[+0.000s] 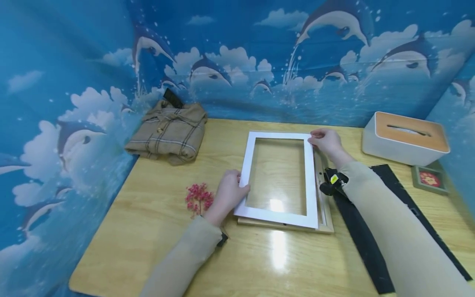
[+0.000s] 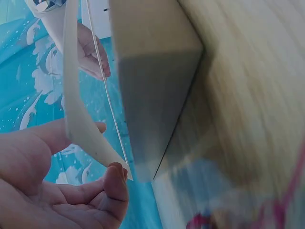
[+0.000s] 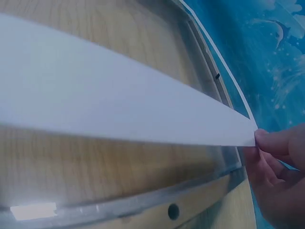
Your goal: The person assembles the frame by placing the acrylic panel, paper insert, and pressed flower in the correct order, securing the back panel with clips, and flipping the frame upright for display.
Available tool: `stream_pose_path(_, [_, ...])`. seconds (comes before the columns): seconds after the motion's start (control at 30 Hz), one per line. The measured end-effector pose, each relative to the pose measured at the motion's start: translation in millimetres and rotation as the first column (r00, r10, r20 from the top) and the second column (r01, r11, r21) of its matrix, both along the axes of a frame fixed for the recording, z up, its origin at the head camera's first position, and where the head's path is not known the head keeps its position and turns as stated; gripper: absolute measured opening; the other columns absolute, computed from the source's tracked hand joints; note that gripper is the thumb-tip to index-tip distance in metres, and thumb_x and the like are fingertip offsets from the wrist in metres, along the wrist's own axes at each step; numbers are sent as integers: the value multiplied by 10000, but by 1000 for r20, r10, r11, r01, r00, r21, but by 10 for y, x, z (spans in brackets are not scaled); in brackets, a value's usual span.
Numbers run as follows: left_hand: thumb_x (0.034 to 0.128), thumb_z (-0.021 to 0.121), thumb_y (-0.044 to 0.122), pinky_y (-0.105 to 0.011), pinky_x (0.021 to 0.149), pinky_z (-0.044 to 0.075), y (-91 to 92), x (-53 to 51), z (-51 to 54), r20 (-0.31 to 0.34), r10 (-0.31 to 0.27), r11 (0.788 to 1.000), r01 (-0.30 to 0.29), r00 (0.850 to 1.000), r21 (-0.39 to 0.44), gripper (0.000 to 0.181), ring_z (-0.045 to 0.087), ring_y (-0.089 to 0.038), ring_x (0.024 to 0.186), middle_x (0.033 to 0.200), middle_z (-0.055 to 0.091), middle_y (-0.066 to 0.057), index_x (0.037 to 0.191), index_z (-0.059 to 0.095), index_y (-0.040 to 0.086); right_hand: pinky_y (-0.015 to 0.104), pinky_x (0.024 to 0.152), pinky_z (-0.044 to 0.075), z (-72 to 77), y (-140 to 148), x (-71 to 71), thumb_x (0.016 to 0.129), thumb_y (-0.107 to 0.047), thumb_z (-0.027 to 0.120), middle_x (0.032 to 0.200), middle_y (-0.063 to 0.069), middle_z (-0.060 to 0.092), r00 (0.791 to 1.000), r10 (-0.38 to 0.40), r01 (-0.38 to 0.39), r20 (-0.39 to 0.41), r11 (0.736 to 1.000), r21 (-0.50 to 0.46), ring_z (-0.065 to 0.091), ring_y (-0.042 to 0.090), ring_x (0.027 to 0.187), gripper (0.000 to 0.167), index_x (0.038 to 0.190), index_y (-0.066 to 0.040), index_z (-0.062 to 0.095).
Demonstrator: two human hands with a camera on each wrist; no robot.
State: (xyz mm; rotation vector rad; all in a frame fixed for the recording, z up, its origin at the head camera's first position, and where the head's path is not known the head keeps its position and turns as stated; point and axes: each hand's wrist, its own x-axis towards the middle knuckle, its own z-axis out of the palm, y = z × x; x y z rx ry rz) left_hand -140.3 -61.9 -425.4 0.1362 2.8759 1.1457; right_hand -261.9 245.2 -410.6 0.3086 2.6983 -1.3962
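Note:
A white rectangular mat [image 1: 276, 215] with a large cut-out window is held above a light wooden picture frame [image 1: 328, 225], which lies on the table. My left hand [image 1: 224, 196] pinches the mat's left edge near its lower part, thumb on top. At the upper right corner, my right hand [image 1: 329, 144] pinches the mat between thumb and fingers. The left wrist view shows the mat bowed and lifted apart from the thick side of the wooden frame [image 2: 152, 95]. In the right wrist view, a clear sheet seems to sit inside the frame [image 3: 214, 198].
Pink dried flowers [image 1: 199, 198] lie beside my left hand. A folded plaid garment [image 1: 168, 132] is at the back left. Under my right forearm is a black board [image 1: 365, 243]. A white tissue box [image 1: 404, 140] with a wooden lid and a small framed piece [image 1: 430, 179] stand at right.

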Motion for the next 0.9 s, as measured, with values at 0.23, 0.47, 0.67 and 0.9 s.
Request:
stream_pose_path(0.23, [784, 749, 126, -363, 758, 532, 119, -31, -29, 58, 6, 1000, -5, 998, -8, 370, 560, -266, 827, 948, 546, -148, 1047, 591, -81, 432, 948, 445, 12, 7, 16, 941, -84, 582, 1264, 236, 529, 999, 9, -10, 38, 999, 46, 506, 348, 1140, 418, 1330, 38, 485])
stream_pose_path(0.47, [800, 739, 162, -376, 850, 519, 203, -31, -34, 69, -4, 998, 8, 998, -56, 473, 576, -289, 903, 1065, 544, -178, 1153, 564, -99, 438, 938, 452, -14, 29, 1, 931, -66, 588, 1251, 257, 534, 999, 11, -14, 34, 995, 99, 515, 360, 1131, 412, 1310, 63, 492])
stream_pose_path(0.67, [792, 751, 176, -371, 865, 515, 233, -13, -43, 52, -9, 994, 14, 999, -104, 494, 580, -280, 903, 1068, 539, -167, 1158, 567, -98, 442, 938, 457, -37, 20, -18, 917, -66, 606, 1259, 257, 537, 999, 32, -35, 26, 990, 139, 524, 361, 1137, 420, 1303, 59, 497])
stream_pose_path(0.9, [781, 764, 155, -359, 866, 518, 248, -2, -41, 36, -18, 989, 23, 999, -144, 505, 579, -270, 888, 1065, 537, -168, 1166, 565, -103, 449, 915, 465, -30, -11, 1, 904, -71, 620, 1235, 265, 552, 998, 59, -59, 2, 982, 178, 534, 369, 1119, 435, 1297, 72, 502])
